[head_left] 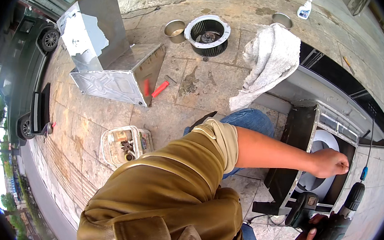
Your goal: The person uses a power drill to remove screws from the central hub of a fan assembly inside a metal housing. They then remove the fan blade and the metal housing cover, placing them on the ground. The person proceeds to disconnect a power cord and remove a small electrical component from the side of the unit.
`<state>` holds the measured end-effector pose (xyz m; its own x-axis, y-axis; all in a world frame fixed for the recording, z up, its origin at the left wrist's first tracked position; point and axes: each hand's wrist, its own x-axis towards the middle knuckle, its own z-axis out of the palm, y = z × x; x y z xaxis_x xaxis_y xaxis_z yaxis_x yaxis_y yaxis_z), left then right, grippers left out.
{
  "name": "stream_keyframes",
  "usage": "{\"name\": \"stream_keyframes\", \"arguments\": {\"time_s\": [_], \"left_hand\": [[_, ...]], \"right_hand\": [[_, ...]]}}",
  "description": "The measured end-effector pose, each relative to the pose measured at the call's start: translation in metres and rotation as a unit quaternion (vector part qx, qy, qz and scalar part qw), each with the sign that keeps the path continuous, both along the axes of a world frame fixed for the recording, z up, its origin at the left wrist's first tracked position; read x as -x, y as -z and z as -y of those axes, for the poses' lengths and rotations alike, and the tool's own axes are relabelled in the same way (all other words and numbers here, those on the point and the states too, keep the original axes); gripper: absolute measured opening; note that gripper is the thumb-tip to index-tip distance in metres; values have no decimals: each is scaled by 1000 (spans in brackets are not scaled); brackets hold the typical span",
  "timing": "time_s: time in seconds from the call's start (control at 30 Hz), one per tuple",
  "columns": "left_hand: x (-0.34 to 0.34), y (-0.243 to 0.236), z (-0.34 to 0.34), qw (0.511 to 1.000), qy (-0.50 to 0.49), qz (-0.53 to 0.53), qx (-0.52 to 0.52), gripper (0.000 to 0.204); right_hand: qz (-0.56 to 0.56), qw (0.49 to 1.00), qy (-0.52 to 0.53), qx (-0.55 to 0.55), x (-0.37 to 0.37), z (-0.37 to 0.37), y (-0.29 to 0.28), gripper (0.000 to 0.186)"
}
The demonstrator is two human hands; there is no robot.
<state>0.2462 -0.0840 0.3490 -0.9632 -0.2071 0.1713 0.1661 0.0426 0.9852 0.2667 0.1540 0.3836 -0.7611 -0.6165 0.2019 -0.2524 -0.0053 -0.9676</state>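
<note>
My left hand (331,164) reaches over the opening of a dark metal housing (297,143), its fingers curled together. What they hold, if anything, I cannot make out. A white ring (334,140) sits inside the housing below that hand. My right hand (305,239) grips a dark green cordless drill (333,233) by its handle. The drill carries a long thin bit (371,147) with a blue collar (364,173), pointing at the long panel (354,95) with black glossy parts, next to the housing. Whether the tip touches it I cannot tell.
A white towel (272,58) hangs over the panel's end. On the paving are a fan wheel (207,35), two round metal cups (175,31), a bent sheet-metal cover (108,83), a red-handled tool (160,90), a plastic basket (116,161) of small parts and a spray bottle (305,10).
</note>
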Motion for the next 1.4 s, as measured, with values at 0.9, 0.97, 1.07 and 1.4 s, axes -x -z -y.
{"name": "stream_keyframes", "arguments": {"time_s": [0.9, 0.97, 1.07, 1.4], "left_hand": [[-156, 98, -32, 923, -281, 260, -37, 58], [-161, 95, -36, 920, -281, 268, -57, 53], [-162, 178, -61, 882, -377, 277, -56, 58], [-194, 258, -60, 806, -417, 412, -87, 65]], "right_hand": [[-399, 818, -35, -412, 35, -2, 235, 74], [-427, 814, -16, -393, 20, 1, 238, 74], [-467, 795, -14, -387, 12, 2, 229, 74], [-463, 793, 44, -392, 25, -5, 232, 68]]}}
